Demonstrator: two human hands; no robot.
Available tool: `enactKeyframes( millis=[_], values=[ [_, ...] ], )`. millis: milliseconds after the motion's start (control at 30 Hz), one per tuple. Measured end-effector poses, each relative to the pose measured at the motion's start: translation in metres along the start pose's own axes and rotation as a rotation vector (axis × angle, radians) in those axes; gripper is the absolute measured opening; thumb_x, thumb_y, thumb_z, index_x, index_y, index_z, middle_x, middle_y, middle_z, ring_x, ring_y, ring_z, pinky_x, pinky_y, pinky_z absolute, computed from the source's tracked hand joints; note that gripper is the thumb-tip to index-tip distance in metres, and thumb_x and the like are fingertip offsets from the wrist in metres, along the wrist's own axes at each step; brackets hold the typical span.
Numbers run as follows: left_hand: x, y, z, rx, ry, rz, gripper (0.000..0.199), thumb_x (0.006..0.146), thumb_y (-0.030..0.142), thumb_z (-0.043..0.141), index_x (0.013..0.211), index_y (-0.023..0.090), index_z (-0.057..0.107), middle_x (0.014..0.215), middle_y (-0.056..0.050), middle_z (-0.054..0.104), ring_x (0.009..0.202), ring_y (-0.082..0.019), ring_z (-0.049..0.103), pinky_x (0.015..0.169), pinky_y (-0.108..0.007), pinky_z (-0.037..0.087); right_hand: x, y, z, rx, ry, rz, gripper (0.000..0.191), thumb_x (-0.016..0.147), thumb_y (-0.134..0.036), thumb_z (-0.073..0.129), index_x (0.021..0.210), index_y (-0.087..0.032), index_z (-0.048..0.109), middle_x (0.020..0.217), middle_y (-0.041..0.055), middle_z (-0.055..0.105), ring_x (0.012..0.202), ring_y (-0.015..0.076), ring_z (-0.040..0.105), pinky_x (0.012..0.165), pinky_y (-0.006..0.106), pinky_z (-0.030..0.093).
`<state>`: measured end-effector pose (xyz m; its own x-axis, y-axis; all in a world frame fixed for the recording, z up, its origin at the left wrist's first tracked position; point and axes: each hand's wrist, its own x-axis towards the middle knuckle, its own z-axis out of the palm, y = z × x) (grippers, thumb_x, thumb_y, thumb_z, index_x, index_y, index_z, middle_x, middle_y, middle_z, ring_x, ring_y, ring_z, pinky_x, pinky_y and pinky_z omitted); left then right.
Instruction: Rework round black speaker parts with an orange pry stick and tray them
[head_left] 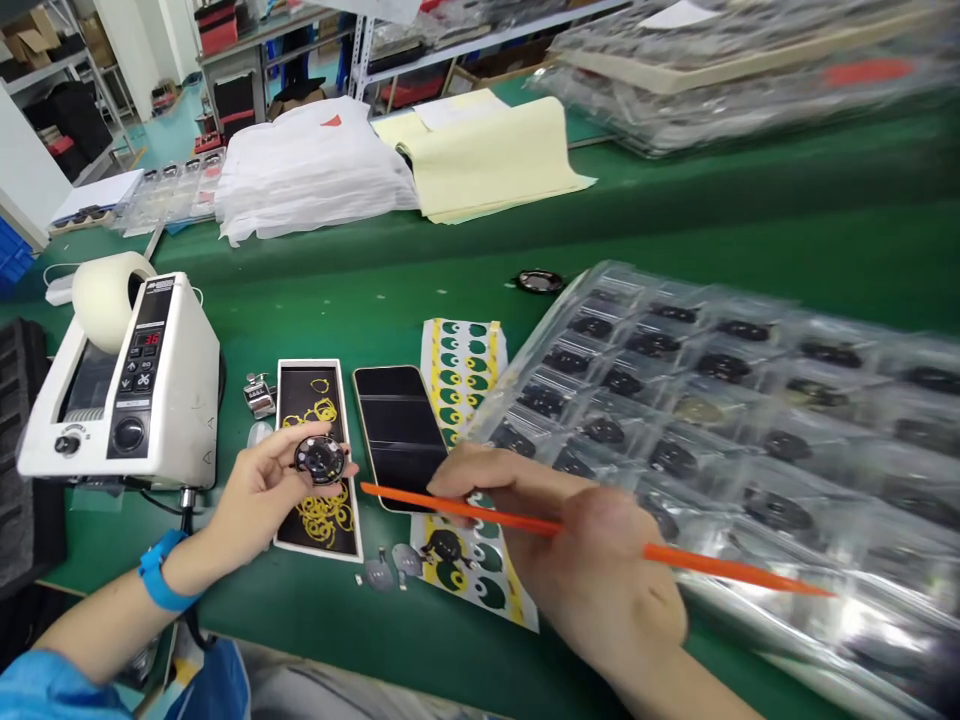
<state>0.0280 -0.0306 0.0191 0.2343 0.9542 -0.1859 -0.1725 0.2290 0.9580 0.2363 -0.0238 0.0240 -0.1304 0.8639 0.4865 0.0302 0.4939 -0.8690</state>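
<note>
The left hand (259, 490) pinches a black disc (320, 459). The right hand (592, 570) curls its fingers around an orange stick (480, 513).

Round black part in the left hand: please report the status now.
Left hand holds round black part above black card with yellow rings. Right hand grips orange stick. Clear parts tray by right hand.

Left hand (259, 490) holds speaker (320, 459); right hand (581, 560), orange spudger (487, 518).
</note>
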Motion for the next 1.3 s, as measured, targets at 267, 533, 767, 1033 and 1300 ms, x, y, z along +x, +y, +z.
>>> enactKeyframes(
  millis=[267,533,767,1033,1300],
  values=[
    [-0.003,0.01,0.002,0.012,-0.055,0.007,0.038,0.082,0.01,0.057,0.114,0.024,0.071,0.103,-0.004,0.075,0.098,-0.021,0.071,0.083,-0.037,0.063,-0.006,0.011,0.0,-0.082,-0.107,0.09,0.022,0.096,-0.038,0.059,0.083,-0.026,0.072,0.068,-0.0004,0.069,0.052,0.0128,0.065,0.042,0.019,0.049],
    [-0.008,0.01,0.001,0.021,-0.086,-0.019,0.043,0.08,0.008,0.058,0.117,0.025,0.071,0.094,-0.003,0.075,0.079,-0.018,0.072,0.079,-0.035,0.063,-0.002,0.009,0.002,-0.016,-0.185,0.139,0.025,0.094,-0.044,0.06,0.083,-0.026,0.074,0.068,0.0013,0.069,0.05,0.013,0.063,0.037,0.019,0.047],
    [-0.008,0.009,-0.001,0.082,-0.113,-0.056,0.044,0.078,0.013,0.061,0.122,0.018,0.068,0.091,-0.006,0.075,0.092,-0.024,0.071,0.082,-0.039,0.063,0.008,0.009,-0.001,0.187,-0.303,0.362,0.027,0.086,-0.047,0.069,0.079,-0.022,0.077,0.068,0.0054,0.071,0.056,0.015,0.067,0.049,0.02,0.055],
    [-0.002,0.011,-0.001,0.026,-0.034,-0.012,0.036,0.08,0.012,0.058,0.113,0.019,0.07,0.101,-0.005,0.076,0.1,-0.023,0.071,0.08,-0.032,0.064,0.01,0.022,-0.008,0.392,-0.315,0.337,0.015,0.088,-0.039,0.071,0.085,-0.026,0.078,0.074,0.0041,0.07,0.061,0.0124,0.066,0.055,0.021,0.056],
    [-0.003,0.004,-0.001,0.076,0.049,0.094,0.036,0.086,0.011,0.056,0.12,0.022,0.065,0.117,-0.005,0.071,0.11,-0.021,0.068,0.09,-0.032,0.06,0.007,0.009,-0.005,0.087,-0.231,0.091,0.012,0.092,-0.022,0.063,0.088,-0.027,0.074,0.076,0.0013,0.069,0.066,0.0134,0.066,0.056,0.021,0.055]
  ],
)
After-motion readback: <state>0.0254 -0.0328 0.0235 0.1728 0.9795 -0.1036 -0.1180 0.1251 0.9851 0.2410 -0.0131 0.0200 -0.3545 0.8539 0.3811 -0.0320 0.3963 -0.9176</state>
